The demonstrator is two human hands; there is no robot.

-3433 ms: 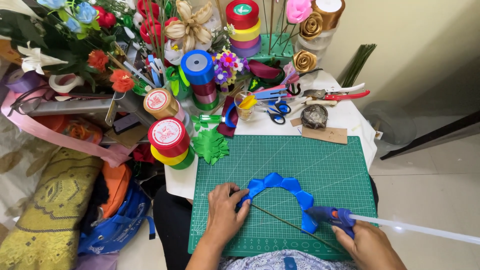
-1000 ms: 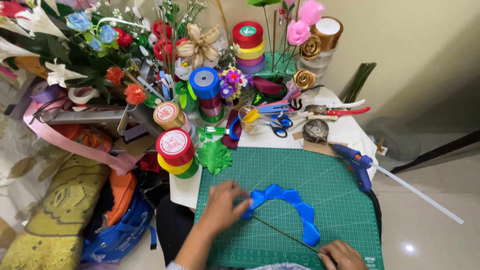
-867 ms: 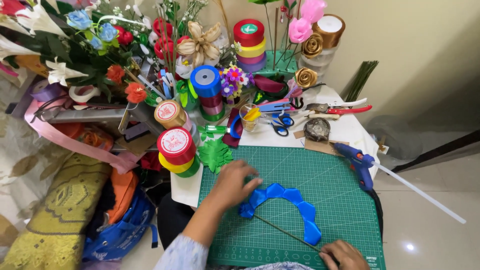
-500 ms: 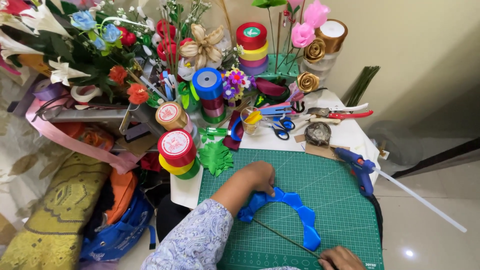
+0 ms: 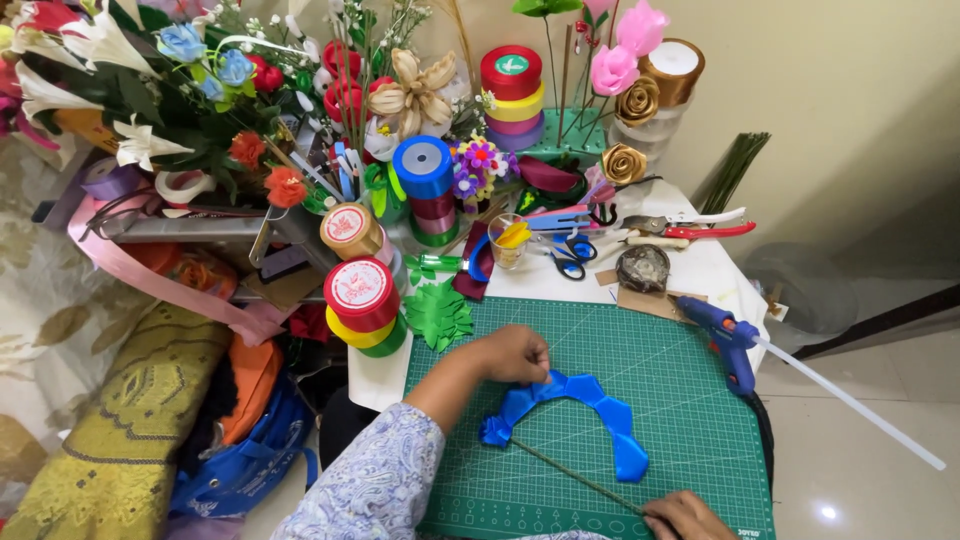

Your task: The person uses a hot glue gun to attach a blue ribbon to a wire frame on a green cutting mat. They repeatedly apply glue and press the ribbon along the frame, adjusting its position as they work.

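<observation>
l hand [image 5: 515,353] pinching blue ribbon [image 5: 580,400], r hand [image 5: 685,515] on stem [image 5: 575,478].

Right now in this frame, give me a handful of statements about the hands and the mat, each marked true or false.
1. The left hand touches the blue folded ribbon piece. True.
2. The blue glue gun is in the right hand. False: it lies at the far right edge of the green cutting mat, apart from both hands.
3. The right hand holds the near end of a thin stem wire. True.
4. The scissors lie on the mat. False: they lie beyond it, on the white table.
</observation>
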